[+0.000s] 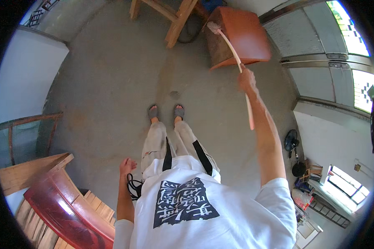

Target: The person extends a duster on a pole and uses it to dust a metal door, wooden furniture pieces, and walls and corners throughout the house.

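Observation:
My right hand (247,81) grips the pale, slightly curved handle of a long-handled duster (231,46), with my arm stretched out ahead. Its fluffy greyish-pink head shows in front of the near left face of a reddish-brown box-shaped piece of furniture (244,34); whether they touch is unclear. The pink handle end hangs back below my forearm. Down beside my left thigh, my left hand (127,166) holds nothing, its fingers loosely curled and somewhat apart. A looped black cable (133,188) hangs by that wrist, at my hip.
Wooden trestle legs (180,23) stand on the concrete floor (112,77) ahead. At lower left is a glossy dark-red wooden piece (70,208) beside stacked boards. Metal double doors (314,59) line the right, with a black fan (291,140) and a ladder (328,213) further back.

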### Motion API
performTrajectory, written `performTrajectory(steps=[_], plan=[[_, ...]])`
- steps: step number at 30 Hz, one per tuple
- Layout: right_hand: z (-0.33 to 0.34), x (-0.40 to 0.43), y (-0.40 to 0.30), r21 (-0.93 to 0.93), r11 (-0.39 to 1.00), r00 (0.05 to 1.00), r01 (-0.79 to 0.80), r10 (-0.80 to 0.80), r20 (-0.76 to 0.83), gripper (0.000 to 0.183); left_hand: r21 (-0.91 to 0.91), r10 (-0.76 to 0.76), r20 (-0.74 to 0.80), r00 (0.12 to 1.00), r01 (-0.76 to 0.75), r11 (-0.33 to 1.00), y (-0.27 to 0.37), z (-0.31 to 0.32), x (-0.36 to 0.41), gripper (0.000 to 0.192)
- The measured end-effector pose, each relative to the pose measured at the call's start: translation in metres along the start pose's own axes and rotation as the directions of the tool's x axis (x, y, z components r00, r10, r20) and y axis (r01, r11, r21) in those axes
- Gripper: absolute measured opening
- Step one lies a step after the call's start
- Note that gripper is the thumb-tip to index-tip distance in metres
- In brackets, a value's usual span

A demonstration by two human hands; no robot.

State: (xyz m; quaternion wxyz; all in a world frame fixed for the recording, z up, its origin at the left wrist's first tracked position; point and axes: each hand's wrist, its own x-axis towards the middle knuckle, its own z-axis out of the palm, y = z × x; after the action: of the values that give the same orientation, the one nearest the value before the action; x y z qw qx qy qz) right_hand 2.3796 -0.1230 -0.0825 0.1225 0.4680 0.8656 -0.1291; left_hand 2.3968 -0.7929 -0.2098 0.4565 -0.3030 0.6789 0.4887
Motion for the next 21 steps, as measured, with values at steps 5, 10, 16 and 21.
performTrajectory(steps=[5,10,16,21], plan=[[0.021,-0.025,0.019,-0.002,0.998,0.996,-0.059,0.059,0.068,0.04,0.049,0.079,-0.011,0.997,-0.078,0.996,0.01,-0.018,0.005,0.029],[0.076,-0.11,0.046,-0.179,0.981,0.98,-0.08,0.11,0.166,0.044,0.045,-0.035,-0.049,0.998,0.038,0.998,0.008,-0.035,0.012,0.03],[0.02,-0.036,0.009,-0.242,0.97,0.998,-0.017,0.029,0.046,0.039,0.012,0.034,-0.078,0.996,-0.034,0.999,0.023,-0.04,0.009,0.032],[-0.003,0.021,-0.017,-0.157,0.988,0.999,0.012,-0.004,0.052,0.046,0.002,0.063,-0.105,0.992,-0.064,0.998,0.017,-0.041,0.001,0.033]])
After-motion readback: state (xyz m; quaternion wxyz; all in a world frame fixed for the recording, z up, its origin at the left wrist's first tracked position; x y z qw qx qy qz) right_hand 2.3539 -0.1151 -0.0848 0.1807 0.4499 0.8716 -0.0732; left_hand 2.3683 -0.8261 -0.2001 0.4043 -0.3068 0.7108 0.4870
